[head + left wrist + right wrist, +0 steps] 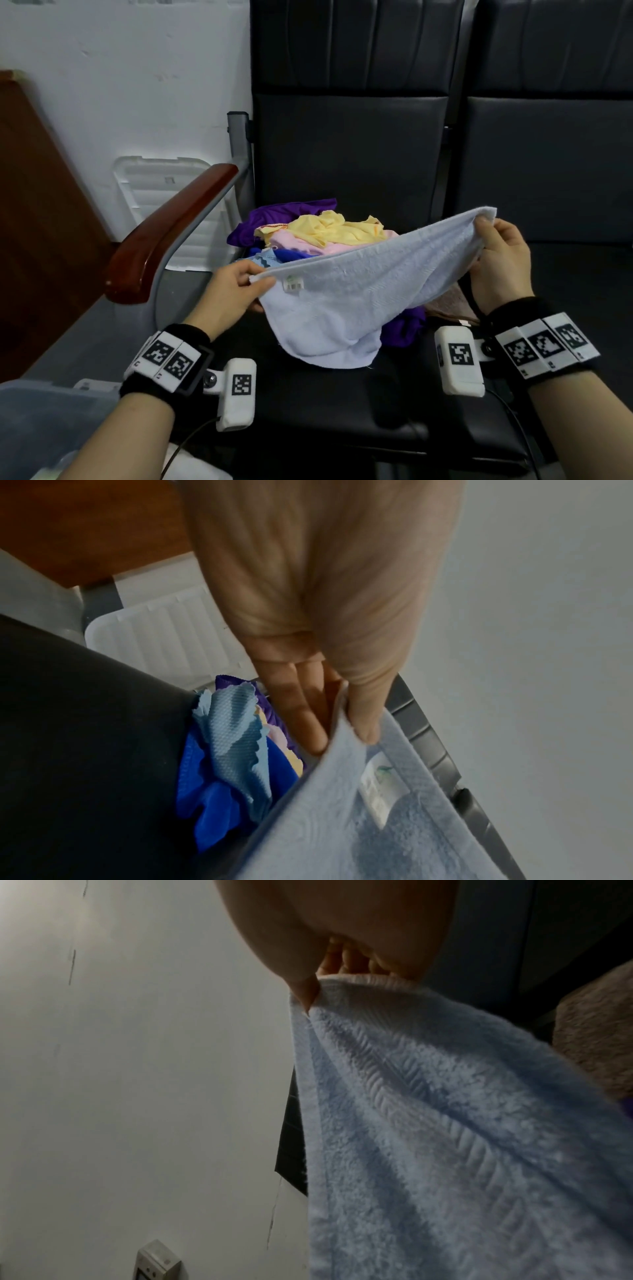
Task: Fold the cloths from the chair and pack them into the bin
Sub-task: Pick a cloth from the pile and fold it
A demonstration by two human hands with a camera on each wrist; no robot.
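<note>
A light blue towel (346,294) hangs stretched between my two hands above the black chair seat (308,404), its lower edge sagging onto the seat. My left hand (251,279) pinches its left corner, beside a small white label (294,283); the left wrist view shows thumb and fingers (366,723) clamping the towel (377,831) hem. My right hand (484,228) pinches the right corner higher up; in the right wrist view the fingertips (306,993) grip the towel (462,1123) edge. Behind the towel lies a pile of cloths: yellow (334,229), pink (291,240), purple (274,219), blue (291,255).
A wooden armrest (171,229) on a grey frame stands left of the seat. A white plastic lid (161,192) leans against the wall behind it. A clear bin's rim (51,385) shows at the lower left. A brownish towel (452,303) and a purple cloth (404,325) lie under the towel's right side.
</note>
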